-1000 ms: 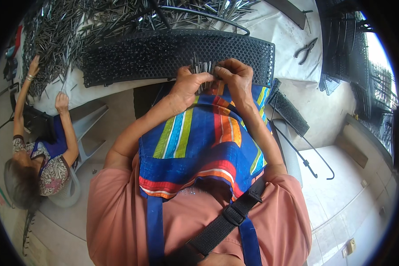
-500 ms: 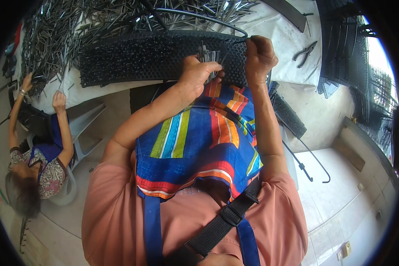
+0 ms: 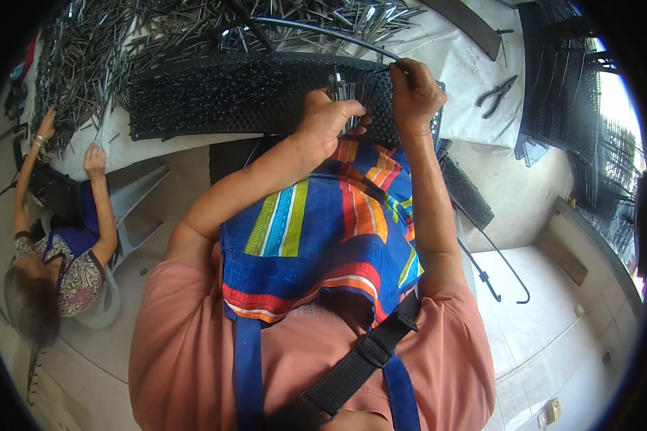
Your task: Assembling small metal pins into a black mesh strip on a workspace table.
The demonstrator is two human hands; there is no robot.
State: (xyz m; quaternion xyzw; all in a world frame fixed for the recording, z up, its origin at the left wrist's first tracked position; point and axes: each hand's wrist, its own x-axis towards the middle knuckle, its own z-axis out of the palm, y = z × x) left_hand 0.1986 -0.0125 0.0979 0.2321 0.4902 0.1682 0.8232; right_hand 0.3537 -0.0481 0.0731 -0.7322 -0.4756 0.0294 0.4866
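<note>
A long, curved black panel [image 3: 280,100] full of small holes lies in front of me at the table's edge. Its left part is thick with small shiny tips, while bare holes show toward the right. My left hand [image 3: 331,121] is closed around a bunch of thin, glossy dark strips [image 3: 346,90], held over the panel right of its middle. At the panel's upper right corner, my right hand [image 3: 418,97] is closed in a pinch. Whatever lies between those fingertips is too small to make out.
Loose dark strips [image 3: 86,65] lie heaped on the white-covered table [image 3: 474,118]. Black-handled pliers [image 3: 496,95] rest at right. A bent metal rod [image 3: 323,30] arches behind the panel. Another person [image 3: 72,266] sits at left, hands by the heap. Black racks [image 3: 561,93] stand at far right.
My right hand has shifted a little left and inward along the panel's upper right end. The left hand keeps its bunch in nearly the same place, turned slightly.
</note>
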